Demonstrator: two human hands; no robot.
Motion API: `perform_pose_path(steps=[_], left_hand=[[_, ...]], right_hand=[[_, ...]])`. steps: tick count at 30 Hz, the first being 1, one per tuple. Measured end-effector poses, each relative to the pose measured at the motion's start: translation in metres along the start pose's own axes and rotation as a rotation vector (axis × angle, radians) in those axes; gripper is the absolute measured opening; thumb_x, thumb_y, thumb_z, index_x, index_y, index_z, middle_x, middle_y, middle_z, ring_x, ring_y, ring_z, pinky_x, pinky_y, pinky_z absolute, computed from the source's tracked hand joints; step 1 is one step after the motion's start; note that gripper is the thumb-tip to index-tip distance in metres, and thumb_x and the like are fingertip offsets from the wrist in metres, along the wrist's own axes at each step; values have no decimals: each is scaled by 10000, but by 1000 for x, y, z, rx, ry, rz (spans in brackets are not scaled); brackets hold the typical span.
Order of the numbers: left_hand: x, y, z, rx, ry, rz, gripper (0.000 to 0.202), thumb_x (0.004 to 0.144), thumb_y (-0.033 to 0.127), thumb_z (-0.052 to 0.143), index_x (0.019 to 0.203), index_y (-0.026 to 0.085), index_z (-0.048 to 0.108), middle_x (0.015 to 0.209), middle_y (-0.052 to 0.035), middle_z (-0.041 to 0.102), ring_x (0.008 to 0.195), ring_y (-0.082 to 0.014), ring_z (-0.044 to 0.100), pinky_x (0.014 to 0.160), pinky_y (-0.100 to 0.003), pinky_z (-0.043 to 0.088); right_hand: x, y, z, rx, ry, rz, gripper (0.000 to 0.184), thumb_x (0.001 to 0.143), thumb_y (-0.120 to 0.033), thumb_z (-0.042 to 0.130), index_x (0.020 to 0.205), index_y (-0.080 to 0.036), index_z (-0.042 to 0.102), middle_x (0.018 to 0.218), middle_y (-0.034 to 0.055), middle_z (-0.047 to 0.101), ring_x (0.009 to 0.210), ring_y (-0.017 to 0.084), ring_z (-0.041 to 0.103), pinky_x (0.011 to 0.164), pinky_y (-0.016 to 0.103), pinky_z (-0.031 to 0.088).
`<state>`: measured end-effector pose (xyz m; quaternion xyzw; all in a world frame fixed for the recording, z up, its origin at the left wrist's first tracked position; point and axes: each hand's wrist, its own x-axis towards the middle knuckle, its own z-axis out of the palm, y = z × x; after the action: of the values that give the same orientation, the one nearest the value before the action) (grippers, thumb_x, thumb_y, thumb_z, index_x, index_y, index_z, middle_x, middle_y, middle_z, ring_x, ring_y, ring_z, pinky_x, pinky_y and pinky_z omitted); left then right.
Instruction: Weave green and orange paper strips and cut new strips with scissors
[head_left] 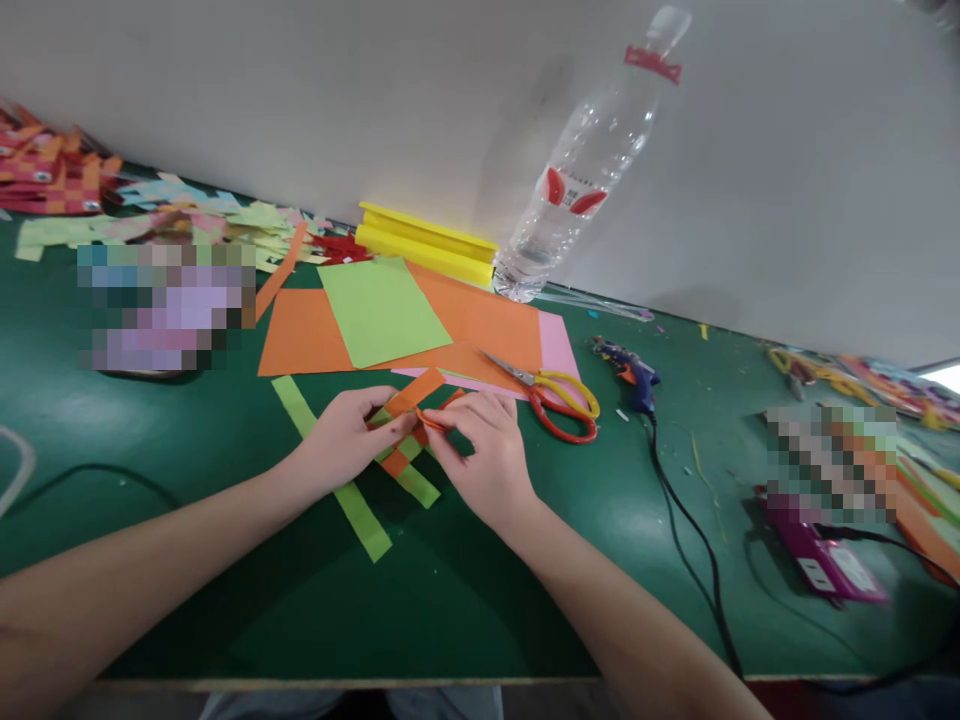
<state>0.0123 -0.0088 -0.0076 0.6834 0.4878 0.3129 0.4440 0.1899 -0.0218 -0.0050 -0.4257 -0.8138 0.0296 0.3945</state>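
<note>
weave (395,461) of orange and green paper: found over the desk (247,625), between left hand (349,425) and right hand (487,450). left hand pinches its side, thumb on top; right hand grips an orange end (433,423). judged light, thin, easily creased; best held flat at the woven middle. count: one weave, one green strip (364,520) beneath the left hand, one green sheet (384,314), one pair of scissors (534,379), one glue gun (637,380), one bottle (574,165). strips within the weave: partly hidden, number uncertain.
</note>
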Motion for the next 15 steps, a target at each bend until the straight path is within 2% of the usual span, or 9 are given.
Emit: perform_pose_path(steps=[15], left_hand=[[-1, 2, -1, 69, -1, -15, 314, 835, 438, 472, 752, 156, 582, 668, 8, 518, 618, -143, 467, 538, -236, 335]], right_hand=[[-1, -3, 2, 98, 3, 83, 96, 817, -199, 584, 817, -202, 680, 696, -8, 651, 673, 126, 588, 740, 340, 393]])
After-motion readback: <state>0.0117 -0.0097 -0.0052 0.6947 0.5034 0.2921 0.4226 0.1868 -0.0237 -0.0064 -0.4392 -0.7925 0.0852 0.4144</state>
